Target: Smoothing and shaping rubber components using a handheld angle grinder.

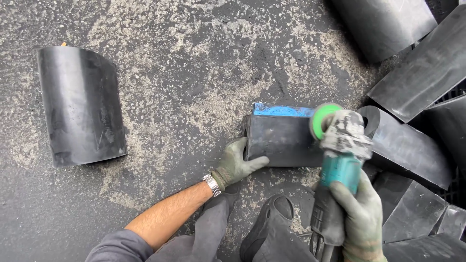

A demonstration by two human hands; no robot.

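Note:
A dark curved metal piece (284, 140) with a blue-coated top edge (281, 110) stands on the dusty black floor. My left hand (236, 162), in a grey-green glove, presses against its left end and holds it steady. My right hand (357, 208), also gloved, grips the teal and grey body of an angle grinder (340, 160). The grinder's green disc (323, 119) sits at the piece's upper right corner.
A loose curved dark sheet (80, 104) lies at the left. A heap of similar curved black pieces (417, 73) fills the right side. My dark shoe (272, 223) and grey trouser leg are at the bottom centre.

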